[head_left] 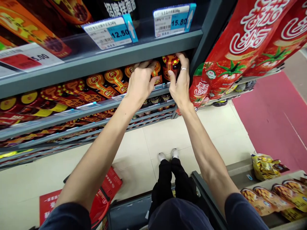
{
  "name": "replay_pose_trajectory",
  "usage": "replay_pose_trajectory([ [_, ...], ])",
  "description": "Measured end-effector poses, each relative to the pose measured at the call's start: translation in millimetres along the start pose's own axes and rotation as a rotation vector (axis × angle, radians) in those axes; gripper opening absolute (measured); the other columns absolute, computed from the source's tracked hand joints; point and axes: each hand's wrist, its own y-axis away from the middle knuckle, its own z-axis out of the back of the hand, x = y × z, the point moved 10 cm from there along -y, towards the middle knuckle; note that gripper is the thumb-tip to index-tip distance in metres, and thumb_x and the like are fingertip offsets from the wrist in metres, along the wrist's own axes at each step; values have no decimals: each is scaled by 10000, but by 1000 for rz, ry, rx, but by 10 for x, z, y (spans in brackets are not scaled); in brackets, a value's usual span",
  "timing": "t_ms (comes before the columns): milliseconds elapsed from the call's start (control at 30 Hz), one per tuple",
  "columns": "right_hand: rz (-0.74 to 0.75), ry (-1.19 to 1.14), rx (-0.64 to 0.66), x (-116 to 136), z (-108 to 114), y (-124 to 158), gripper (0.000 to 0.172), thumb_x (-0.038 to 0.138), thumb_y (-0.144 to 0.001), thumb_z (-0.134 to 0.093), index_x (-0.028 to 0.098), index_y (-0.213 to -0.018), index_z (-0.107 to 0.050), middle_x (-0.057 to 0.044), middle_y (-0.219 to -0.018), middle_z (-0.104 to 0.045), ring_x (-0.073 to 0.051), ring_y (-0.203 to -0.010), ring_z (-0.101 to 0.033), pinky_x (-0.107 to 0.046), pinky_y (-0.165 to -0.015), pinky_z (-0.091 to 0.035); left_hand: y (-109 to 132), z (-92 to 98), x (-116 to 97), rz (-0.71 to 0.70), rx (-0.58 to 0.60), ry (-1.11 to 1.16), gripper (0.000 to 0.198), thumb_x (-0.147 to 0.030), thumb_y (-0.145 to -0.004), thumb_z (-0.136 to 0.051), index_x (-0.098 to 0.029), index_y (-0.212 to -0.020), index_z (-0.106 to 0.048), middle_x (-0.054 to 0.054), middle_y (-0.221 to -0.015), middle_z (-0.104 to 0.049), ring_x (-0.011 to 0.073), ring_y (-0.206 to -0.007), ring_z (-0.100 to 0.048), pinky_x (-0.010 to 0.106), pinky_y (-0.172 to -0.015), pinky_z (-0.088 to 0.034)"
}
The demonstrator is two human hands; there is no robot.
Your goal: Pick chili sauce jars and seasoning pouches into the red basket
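On the shelf row in front of me stand sauce jars with orange, red and black labels. My right hand (180,85), with a ring on one finger, is closed around a sauce jar (169,65) near the right end of the row, thumb on its front and fingers along its far side. Just left of it, my left hand (141,82) curls its fingers over the neighbouring sauce jar (157,69), its thumb across the jar's front. The left fingertips are hidden behind the jars. More jars (115,76) line the shelf to the left.
Above the jars runs a shelf edge (100,59) with price tags (172,20). Red tomato-print pouches (240,51) hang at right. A red shopping basket (109,187) stands on the floor at lower left. Packaged snacks (271,196) lie on a rack behind, lower right.
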Motion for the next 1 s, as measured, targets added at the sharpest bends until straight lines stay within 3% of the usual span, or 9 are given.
replay_pose_trajectory([
  [133,-2,42,15,-14,-33,21,618,572,-1063,-316,326,-1620,-216,-72,-1574,-405,-328,-1550,-311,-617,-1271,-284,20,37,-47,-82,-70,-72,609,-651,-932,-511,-276,-1412,-518,-33,-1438,-625,191,-1495,-199,500,-1319,37],
  [400,-44,288,53,108,1,94,531,489,-1095,-233,328,-1602,-231,-67,-1587,-434,-259,-1503,-350,-549,-1258,-327,88,62,-138,-46,-26,-31,621,-612,-938,-557,-267,-1453,-533,69,-1475,-593,312,-1475,-369,591,-1253,-294],
  [500,-79,318,41,155,27,100,498,426,-1094,-259,293,-1570,-320,-91,-1636,-336,-301,-1523,-312,-591,-1259,-289,103,98,-194,-34,-43,-38,566,-536,-930,-596,-271,-1430,-568,106,-1471,-594,356,-1428,-452,580,-1214,-370],
  [600,-120,330,30,161,48,87,492,387,-1083,-288,285,-1561,-345,-101,-1646,-289,-339,-1539,-268,-645,-1254,-250,111,96,-230,2,-34,-66,541,-486,-936,-589,-260,-1428,-571,132,-1481,-579,377,-1417,-467,588,-1206,-378],
  [700,-114,365,69,167,41,51,513,412,-1065,-349,321,-1568,-311,-95,-1600,-379,-345,-1509,-299,-676,-1234,-272,122,94,-270,31,-26,-85,532,-461,-943,-578,-265,-1438,-556,142,-1486,-568,381,-1421,-459,593,-1202,-378],
  [800,-93,388,78,210,75,45,489,399,-1075,-333,304,-1554,-327,-81,-1585,-410,-297,-1492,-335,-603,-1253,-304,130,108,-308,76,-20,-129,544,-447,-939,-593,-254,-1445,-533,152,-1459,-579,379,-1422,-458,576,-1195,-390],
  [900,-82,339,28,304,143,172,544,309,-1072,-285,203,-1601,-215,-126,-1651,-310,-235,-1551,-266,-506,-1288,-289,111,117,-351,140,10,-189,592,-462,-925,-628,-202,-1444,-510,181,-1453,-571,397,-1422,-459,570,-1190,-389],
  [1000,-90,293,-23,361,168,432,600,242,-1046,-251,187,-1626,-108,-134,-1697,-218,-218,-1595,-185,-524,-1303,-251,18,87,-408,170,37,-192,615,-493,-918,-643,-192,-1436,-505,173,-1482,-555,392,-1438,-444,559,-1192,-380],
])
